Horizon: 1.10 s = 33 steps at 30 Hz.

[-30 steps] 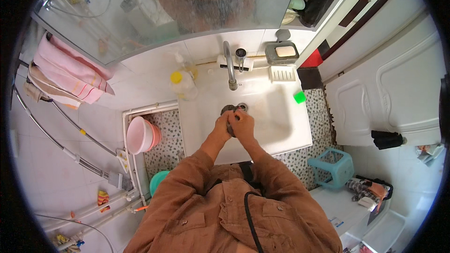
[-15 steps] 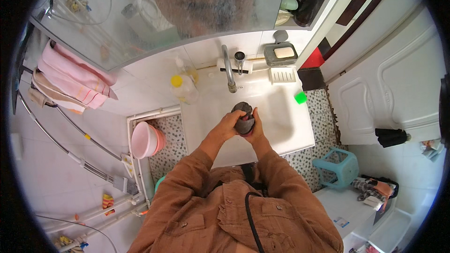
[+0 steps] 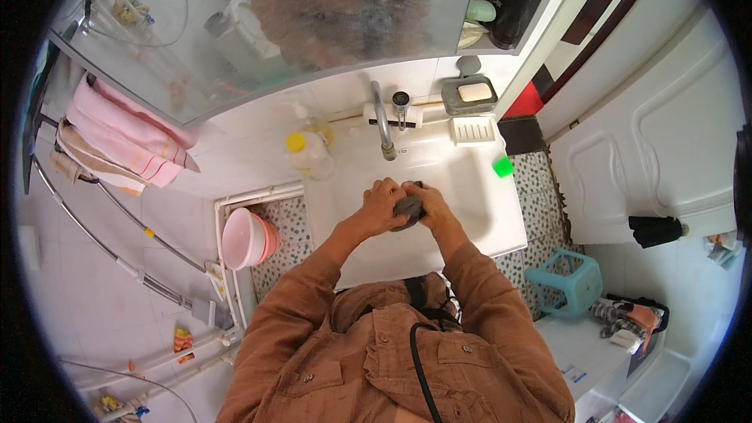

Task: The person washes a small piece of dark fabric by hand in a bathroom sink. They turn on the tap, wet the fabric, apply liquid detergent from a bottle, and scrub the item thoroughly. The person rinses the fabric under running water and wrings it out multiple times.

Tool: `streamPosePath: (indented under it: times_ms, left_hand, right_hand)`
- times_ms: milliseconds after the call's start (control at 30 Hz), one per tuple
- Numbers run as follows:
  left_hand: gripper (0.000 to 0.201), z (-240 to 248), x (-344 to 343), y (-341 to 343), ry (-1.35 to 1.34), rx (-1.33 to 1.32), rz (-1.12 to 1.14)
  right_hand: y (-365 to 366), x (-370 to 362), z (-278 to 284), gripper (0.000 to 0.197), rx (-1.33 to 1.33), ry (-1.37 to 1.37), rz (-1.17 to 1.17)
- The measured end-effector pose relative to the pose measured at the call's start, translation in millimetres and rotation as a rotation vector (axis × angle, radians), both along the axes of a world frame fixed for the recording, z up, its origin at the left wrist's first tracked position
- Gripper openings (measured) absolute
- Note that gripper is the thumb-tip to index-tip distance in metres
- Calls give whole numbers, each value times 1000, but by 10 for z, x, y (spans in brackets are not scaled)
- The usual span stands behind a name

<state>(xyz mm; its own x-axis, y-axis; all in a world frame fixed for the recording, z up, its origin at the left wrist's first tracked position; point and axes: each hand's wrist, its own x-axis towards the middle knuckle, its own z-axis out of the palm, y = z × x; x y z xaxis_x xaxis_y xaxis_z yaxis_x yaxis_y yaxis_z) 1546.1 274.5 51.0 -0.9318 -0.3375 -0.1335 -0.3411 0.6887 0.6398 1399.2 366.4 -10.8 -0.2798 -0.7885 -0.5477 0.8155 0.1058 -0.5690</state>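
Over the white sink basin [image 3: 368,253] I hold a small dark grey, soft-looking bundle [image 3: 408,208]. Its kind is not clear; it may be wadded cloth. My left hand [image 3: 381,207] closes on its left side, knuckles up. Around its right and upper side wraps my right hand [image 3: 435,207]. Both hands partly cover the bundle, and their fingertips are hidden. Just beyond them, the curved metal faucet [image 3: 381,117] points down into the basin. No water stream is visible from it.
Left of the faucet stand a yellow-capped bottle [image 3: 309,155] and a pump bottle. A soap dish [image 3: 450,99] with pale soap, a slotted white tray [image 3: 474,131] and a bright green block [image 3: 502,167] line the right side. A blue stool [image 3: 576,282] stands right, pink basins [image 3: 244,238] left.
My left hand has shifted up over the bundle, turning its knuckles upward. My right hand has moved a little right and turned over the bundle's top. More of the bundle is covered now.
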Motion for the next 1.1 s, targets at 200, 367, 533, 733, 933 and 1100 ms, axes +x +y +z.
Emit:
streamPosePath:
  times_ms: [200, 367, 533, 733, 933, 1100]
  left_hand:
    - [71, -148, 228, -40, 156, 1272, 465]
    - [59, -62, 73, -120, 169, 2020, 689]
    - [22, -337, 133, -121, 500, 1403, 532]
    - [17, 21, -159, 44, 670, 1330, 958]
    - [17, 159, -106, 14, 612, 353, 734]
    - [8, 342, -128, -22, 734, -22, 486]
  right_hand:
    - [-128, -49, 229, 18, 138, 1130, -191]
    - [-225, 184, 621, 15, -464, 1985, 499]
    - [-100, 324, 1129, 15, -932, 1905, 524]
    - [-157, 635, 656, 8, -187, 823, -565]
    - [-316, 602, 566, 17, -129, 163, -526]
    - [-400, 383, 547, 20, -71, 63, -254]
